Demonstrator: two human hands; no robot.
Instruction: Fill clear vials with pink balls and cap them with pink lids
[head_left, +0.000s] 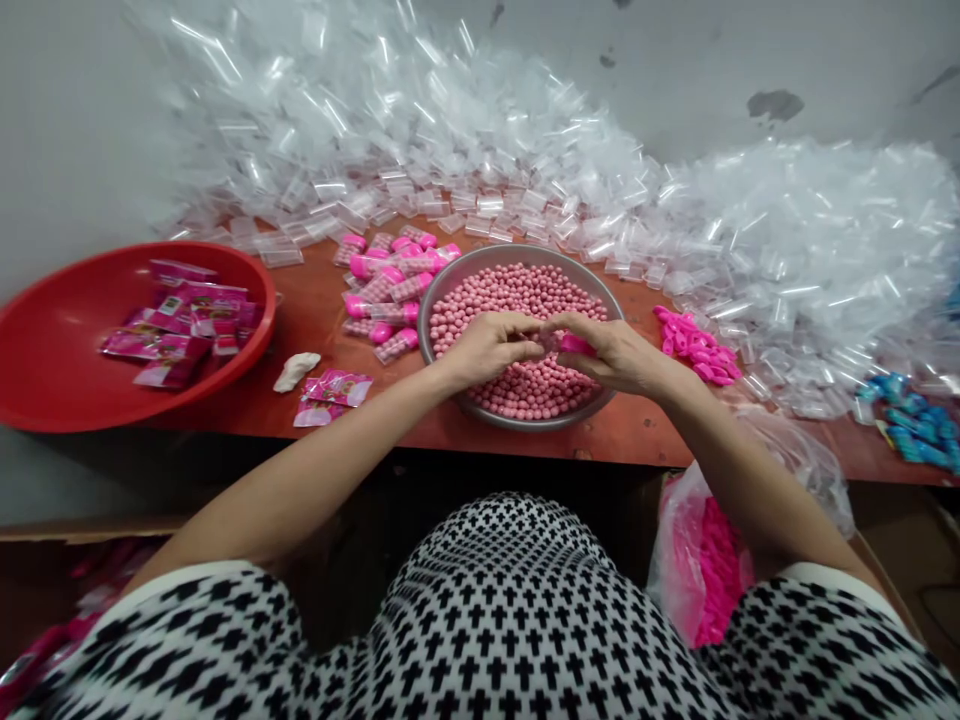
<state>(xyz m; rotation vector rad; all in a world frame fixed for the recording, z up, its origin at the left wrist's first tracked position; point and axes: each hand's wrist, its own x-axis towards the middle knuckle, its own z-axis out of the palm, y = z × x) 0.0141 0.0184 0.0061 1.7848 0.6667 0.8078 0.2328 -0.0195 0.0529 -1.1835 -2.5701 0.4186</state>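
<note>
Over the grey bowl point(525, 424) of small pink balls point(517, 290), my two hands meet. Between their fingers is a small clear tube with a bright pink end point(576, 345). My right hand point(619, 355) is closed around the pink end. The fingertips of my left hand point(487, 348) pinch at the tube's other end, which they partly hide. Left of the bowl lies a heap of ball-filled tubes with pink caps point(390, 285). A small pile of loose pink caps point(697, 345) sits to the right of the bowl.
A big heap of clear tubes point(450, 130) lines the wall. At left, a red basin point(45, 330) holds pink packets point(199, 310), near a white lump point(296, 370) and loose packets point(337, 388). A bag of pink pieces point(716, 570) hangs below the table edge; blue pieces point(915, 420) lie far right.
</note>
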